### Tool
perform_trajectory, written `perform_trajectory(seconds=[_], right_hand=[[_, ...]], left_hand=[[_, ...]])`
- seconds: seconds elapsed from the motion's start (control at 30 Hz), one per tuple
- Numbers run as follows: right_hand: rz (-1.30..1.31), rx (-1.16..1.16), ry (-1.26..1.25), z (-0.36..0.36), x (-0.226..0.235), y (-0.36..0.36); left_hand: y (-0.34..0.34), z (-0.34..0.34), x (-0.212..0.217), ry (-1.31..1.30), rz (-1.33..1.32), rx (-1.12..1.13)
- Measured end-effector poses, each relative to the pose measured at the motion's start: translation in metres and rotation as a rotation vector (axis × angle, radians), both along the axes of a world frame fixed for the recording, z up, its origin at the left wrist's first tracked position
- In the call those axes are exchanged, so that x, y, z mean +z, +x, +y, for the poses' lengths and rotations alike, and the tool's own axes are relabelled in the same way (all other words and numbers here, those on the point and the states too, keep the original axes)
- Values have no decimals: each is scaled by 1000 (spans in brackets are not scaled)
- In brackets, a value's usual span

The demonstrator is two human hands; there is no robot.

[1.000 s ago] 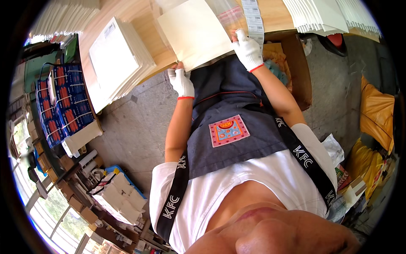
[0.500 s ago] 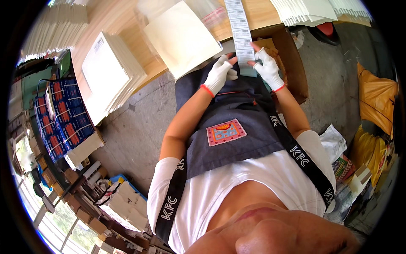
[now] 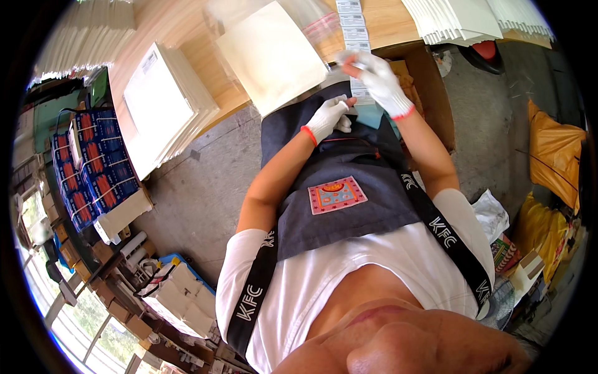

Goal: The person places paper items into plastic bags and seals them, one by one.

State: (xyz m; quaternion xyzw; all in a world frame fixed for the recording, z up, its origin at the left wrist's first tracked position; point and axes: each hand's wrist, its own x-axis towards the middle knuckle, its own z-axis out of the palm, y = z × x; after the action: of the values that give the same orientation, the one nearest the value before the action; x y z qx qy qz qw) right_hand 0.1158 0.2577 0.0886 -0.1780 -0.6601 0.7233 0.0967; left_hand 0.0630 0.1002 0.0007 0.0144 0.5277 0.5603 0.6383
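Note:
A strip of white printed labels [image 3: 356, 32] runs over the table edge and down toward my lap. Its lower end shows teal backing [image 3: 370, 116]. Beside that end is my left hand [image 3: 330, 117], in a white glove with bare fingertips. Its fingers are curled in, with thumb and forefinger close to the strip; what lies in them is hidden. Over the strip, my right hand [image 3: 381, 84], gloved alike, is raised near the corner of a cream sheet-like packet [image 3: 274, 59]. Its fingers are blurred, so whether they hold a label cannot be made out.
On the wooden table [image 3: 193, 47], a stack of white packets [image 3: 159, 106] stands left, with clear plastic bags [image 3: 314, 25] behind the cream packet. More white stacks [image 3: 451, 19] sit at the far right. An open brown carton [image 3: 439, 93] is below the table edge. Orange bags [image 3: 554, 156] lie right.
My right hand has risen away from the lower labels toward the cream packet's corner, blurred by motion. My left hand has shifted slightly down and stays by the strip's lower end.

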Motion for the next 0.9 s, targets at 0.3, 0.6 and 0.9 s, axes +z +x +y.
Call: perform_trajectory(seconds=[0.3, 0.6, 0.9], right_hand=[[-71, 290, 331, 2, -29, -120], [-82, 6, 1006, -7, -53, -191], [-361, 132, 983, 6, 11, -68]], left_hand=[[-45, -118, 16, -6, 67, 1060], [-15, -147, 34, -48, 116, 898], [-23, -141, 73, 38, 392, 812]])
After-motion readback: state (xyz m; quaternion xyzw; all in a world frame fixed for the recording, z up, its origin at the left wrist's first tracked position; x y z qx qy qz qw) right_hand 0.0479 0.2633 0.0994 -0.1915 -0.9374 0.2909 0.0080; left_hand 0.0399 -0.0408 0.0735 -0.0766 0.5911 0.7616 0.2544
